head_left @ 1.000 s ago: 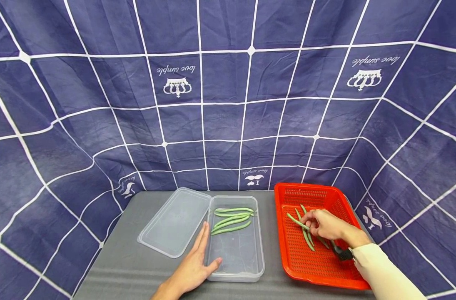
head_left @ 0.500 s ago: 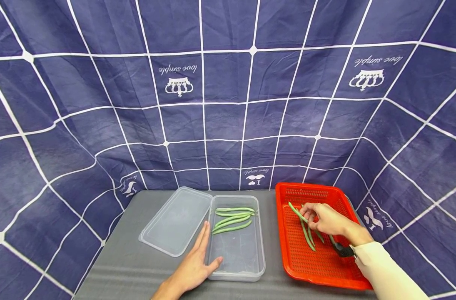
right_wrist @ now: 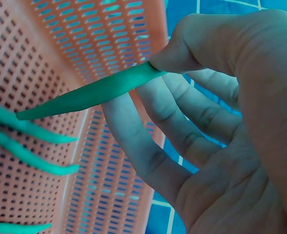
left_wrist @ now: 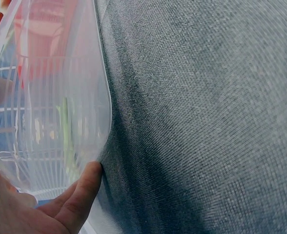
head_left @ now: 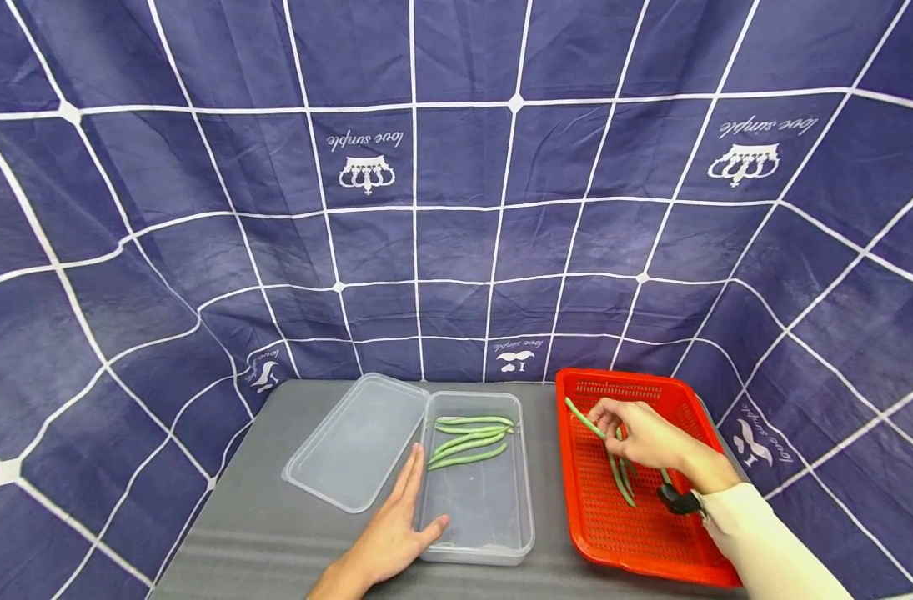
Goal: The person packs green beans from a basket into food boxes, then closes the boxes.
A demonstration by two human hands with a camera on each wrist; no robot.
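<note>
Over the red basket (head_left: 606,533), my right hand (head_left: 639,433) pinches a green bean (right_wrist: 90,95) between thumb and fingers. Other green beans (right_wrist: 31,151) lie on the basket floor beneath it, partly hidden by the hand in the head view. My left hand (head_left: 388,529) rests with straight fingers along the left side of a clear plastic box (head_left: 477,508); its thumb reaches over the box's near left rim. Inside that box, several green beans (head_left: 467,442) lie crosswise at the far end. The left wrist view shows fingers (left_wrist: 82,192) touching the box's outer wall.
A clear flat lid (head_left: 358,442) lies left of the box, close to its far left edge. Everything stands on a grey cloth-covered table (head_left: 253,517). A dark blue curtain (head_left: 456,250) with white lines encloses the back and sides.
My right hand has lifted the pinched bean from the others and moved slightly left toward the basket's left rim. The left hand has stayed on the box.
</note>
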